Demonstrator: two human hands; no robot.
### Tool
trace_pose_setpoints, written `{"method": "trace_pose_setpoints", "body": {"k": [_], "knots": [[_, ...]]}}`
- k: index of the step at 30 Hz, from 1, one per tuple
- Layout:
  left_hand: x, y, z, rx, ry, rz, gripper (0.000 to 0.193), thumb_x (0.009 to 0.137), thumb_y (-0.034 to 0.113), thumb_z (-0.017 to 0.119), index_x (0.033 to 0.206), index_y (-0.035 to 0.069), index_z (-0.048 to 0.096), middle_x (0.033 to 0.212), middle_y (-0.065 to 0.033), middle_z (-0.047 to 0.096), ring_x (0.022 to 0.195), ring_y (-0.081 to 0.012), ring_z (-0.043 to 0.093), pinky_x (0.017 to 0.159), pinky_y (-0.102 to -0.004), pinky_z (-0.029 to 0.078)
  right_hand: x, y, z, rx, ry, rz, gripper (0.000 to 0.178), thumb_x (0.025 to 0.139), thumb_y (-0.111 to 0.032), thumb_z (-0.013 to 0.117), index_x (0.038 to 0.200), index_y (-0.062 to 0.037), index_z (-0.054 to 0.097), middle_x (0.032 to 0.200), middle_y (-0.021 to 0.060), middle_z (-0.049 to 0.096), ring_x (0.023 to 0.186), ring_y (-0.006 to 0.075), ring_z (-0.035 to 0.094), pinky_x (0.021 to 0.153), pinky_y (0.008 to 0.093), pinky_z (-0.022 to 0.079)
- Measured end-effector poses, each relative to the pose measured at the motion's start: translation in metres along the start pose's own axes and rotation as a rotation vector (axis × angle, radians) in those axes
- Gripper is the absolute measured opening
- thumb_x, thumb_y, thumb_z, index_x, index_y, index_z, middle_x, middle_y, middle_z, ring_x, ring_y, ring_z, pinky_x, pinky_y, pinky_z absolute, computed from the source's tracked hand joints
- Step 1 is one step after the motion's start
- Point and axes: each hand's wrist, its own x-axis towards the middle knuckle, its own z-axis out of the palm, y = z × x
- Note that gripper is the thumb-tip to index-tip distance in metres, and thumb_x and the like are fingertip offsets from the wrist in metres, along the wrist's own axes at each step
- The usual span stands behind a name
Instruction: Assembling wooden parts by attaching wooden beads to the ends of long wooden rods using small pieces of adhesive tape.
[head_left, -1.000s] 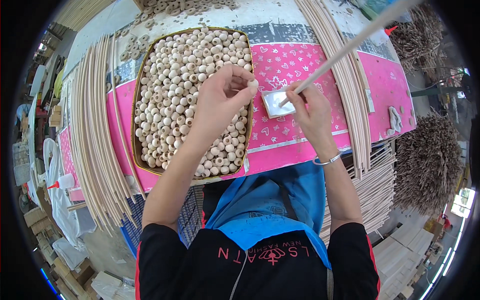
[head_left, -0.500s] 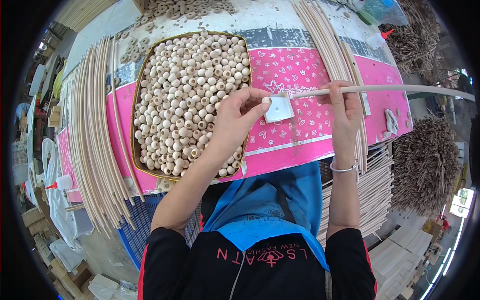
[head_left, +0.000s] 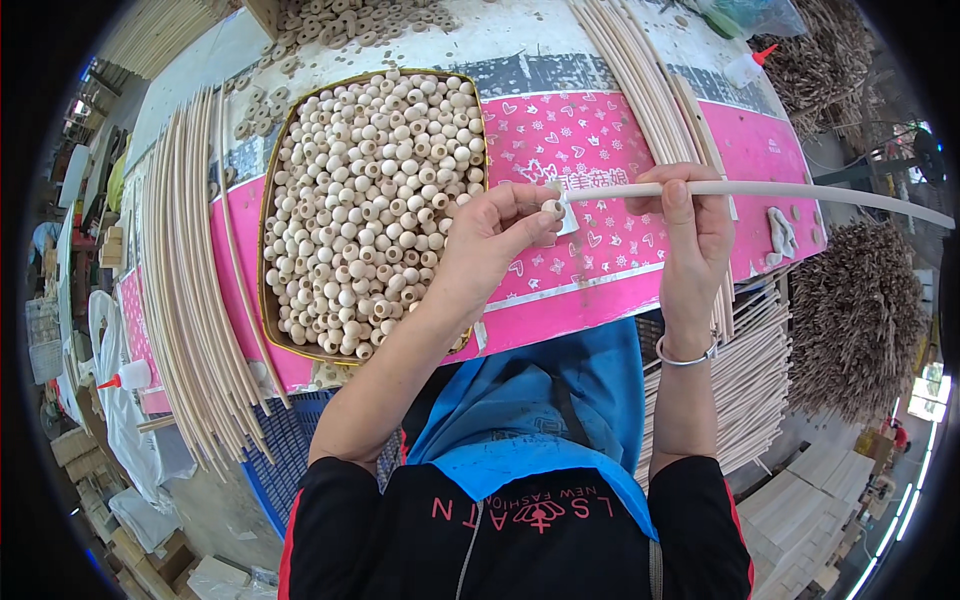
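Observation:
Pinched between the fingertips of my left hand (head_left: 500,230) is a round wooden bead (head_left: 552,208) with a hole. My right hand (head_left: 692,220) grips a long pale wooden rod (head_left: 780,188) near its left end. The rod's whitish tip lies close to the bead; I cannot tell whether they touch. A small white square dish (head_left: 569,219) shows just behind the bead, partly hidden by my left fingers; whether it is held or resting on something is unclear. Left of my hand stands a yellow-rimmed tray (head_left: 266,290) heaped with similar beads.
Rods (head_left: 185,270) lie in a row on the left, and another bundle (head_left: 640,80) at the upper right. The table has a pink patterned cover (head_left: 560,130). Glue bottles with red tips (head_left: 745,68) stand at both sides. Wooden rings (head_left: 345,22) lie at the back; a crumpled white cloth (head_left: 781,237) lies right.
My left hand has shifted right with the bead, and less of the white dish shows. The rod's tip has moved left toward the bead. The view has shifted slightly.

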Motion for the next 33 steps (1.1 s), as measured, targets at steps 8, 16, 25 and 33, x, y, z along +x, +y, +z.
{"method": "trace_pose_setpoints", "body": {"k": [8, 16, 25, 33], "knots": [[-0.008, 0.004, 0.004, -0.067, -0.009, -0.030, 0.025, 0.099, 0.008, 0.063, 0.122, -0.001, 0.062, 0.111, -0.0123, 0.070, 0.104, -0.0189, 0.069, 0.094, -0.0309, 0.056, -0.007, 0.007, -0.002, 0.037, -0.035, -0.002, 0.017, 0.104, -0.017, 0.057, 0.106, -0.0007, 0.060, 0.089, 0.0071, 0.066, 0.079, 0.0121, 0.064, 0.073, 0.0253, 0.054], [-0.011, 0.001, 0.004, -0.072, -0.009, -0.020, 0.025, 0.099, 0.009, 0.063, 0.121, -0.001, 0.063, 0.110, -0.0110, 0.071, 0.101, -0.0171, 0.069, 0.094, -0.0307, 0.056, -0.012, 0.009, -0.002, 0.058, -0.076, -0.048, 0.016, 0.104, -0.016, 0.058, 0.106, -0.0004, 0.060, 0.094, 0.0083, 0.065, 0.082, 0.0123, 0.063, 0.075, 0.0257, 0.053], [-0.011, -0.007, 0.004, -0.045, 0.036, 0.121, 0.022, 0.100, 0.008, 0.062, 0.119, -0.003, 0.065, 0.105, -0.0085, 0.071, 0.094, -0.0118, 0.068, 0.088, -0.0269, 0.057, -0.027, 0.013, -0.005, -0.134, -0.123, -0.240, 0.013, 0.102, -0.013, 0.058, 0.103, 0.0000, 0.060, 0.097, 0.0109, 0.064, 0.088, 0.0157, 0.061, 0.075, 0.0281, 0.050], [-0.014, -0.007, 0.010, 0.008, -0.013, 0.282, 0.030, 0.100, 0.008, 0.060, 0.129, -0.003, 0.061, 0.116, -0.0105, 0.067, 0.102, -0.0166, 0.068, 0.093, -0.0303, 0.057, -0.056, 0.022, 0.015, 0.217, 0.188, -0.032, 0.015, 0.107, -0.017, 0.050, 0.106, -0.0024, 0.055, 0.102, 0.0114, 0.063, 0.092, 0.0192, 0.065, 0.084, 0.0336, 0.056]]}}
